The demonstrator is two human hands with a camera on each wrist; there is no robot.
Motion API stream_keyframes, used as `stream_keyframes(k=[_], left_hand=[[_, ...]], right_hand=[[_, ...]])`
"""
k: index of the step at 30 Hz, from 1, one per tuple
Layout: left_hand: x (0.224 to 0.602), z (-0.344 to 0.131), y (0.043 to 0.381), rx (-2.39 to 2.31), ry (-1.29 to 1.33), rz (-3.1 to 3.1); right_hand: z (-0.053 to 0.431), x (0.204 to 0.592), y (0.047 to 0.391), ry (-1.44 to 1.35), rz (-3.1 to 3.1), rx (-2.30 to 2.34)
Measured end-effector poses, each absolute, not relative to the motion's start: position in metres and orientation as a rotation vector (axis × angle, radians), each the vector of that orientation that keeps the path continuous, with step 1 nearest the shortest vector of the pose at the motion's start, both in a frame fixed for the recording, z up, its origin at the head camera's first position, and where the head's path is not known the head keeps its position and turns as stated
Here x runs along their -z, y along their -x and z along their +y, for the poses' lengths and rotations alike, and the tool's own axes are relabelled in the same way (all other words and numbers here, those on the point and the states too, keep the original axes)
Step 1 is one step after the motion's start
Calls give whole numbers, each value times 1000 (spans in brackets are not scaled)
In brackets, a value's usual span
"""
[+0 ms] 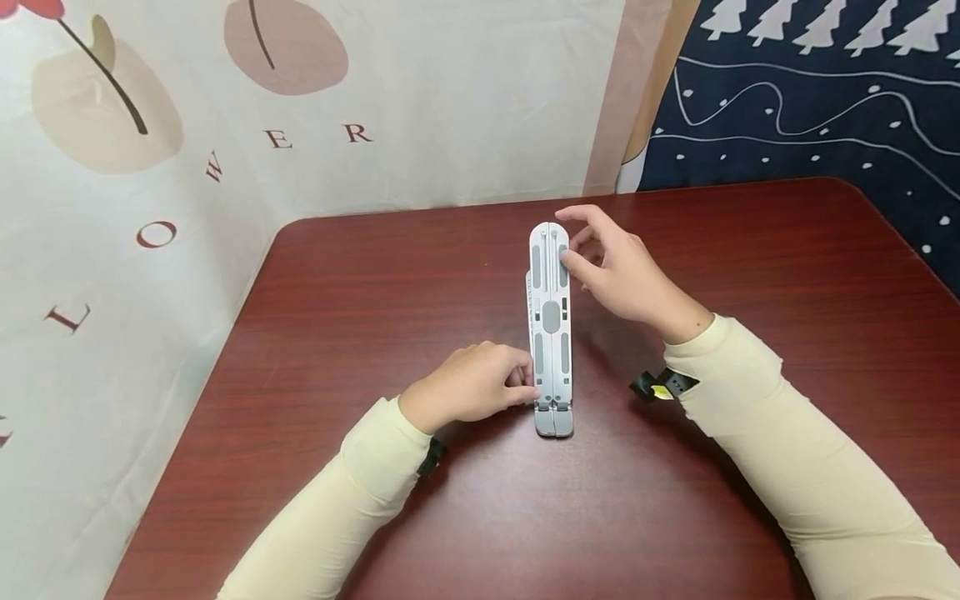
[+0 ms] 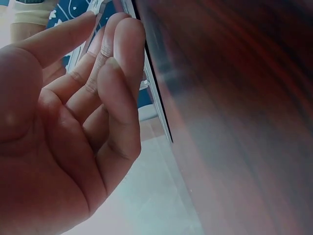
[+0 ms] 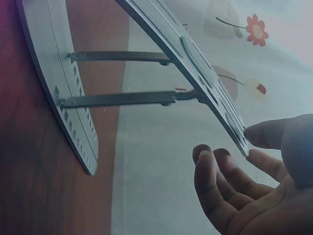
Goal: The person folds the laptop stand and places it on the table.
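Observation:
A silver folding laptop stand (image 1: 551, 350) stands on the table, its two rails side by side with grey pads on top. The right wrist view shows its upper plate (image 3: 195, 63) raised at a slant over the base (image 3: 54, 54), with two support struts (image 3: 120, 99) between them. My left hand (image 1: 480, 383) pinches the stand's near end from the left, thumb on the upper face. At the far end, my right hand (image 1: 618, 271) pinches the plate's right edge between thumb and fingers, index finger extended past the tip.
The dark red wooden table (image 1: 360, 275) reaches back to a pale printed curtain (image 1: 465, 100). A navy cloth with white trees (image 1: 795, 108) hangs at the back right. Black wrist straps show beneath both pale sleeves (image 1: 750, 400).

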State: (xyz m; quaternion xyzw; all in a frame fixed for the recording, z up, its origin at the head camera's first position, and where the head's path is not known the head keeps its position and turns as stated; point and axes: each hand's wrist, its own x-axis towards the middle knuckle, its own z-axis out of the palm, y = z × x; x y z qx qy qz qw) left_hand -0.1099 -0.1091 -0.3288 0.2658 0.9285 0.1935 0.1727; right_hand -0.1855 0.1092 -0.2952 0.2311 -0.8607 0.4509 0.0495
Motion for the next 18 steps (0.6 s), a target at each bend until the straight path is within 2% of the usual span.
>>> stream_keyframes(k=[18], left_hand=[[332,-108,115,-585,-742,2546]], right_hand=[[109,305,190,-842,-2615,-1457]])
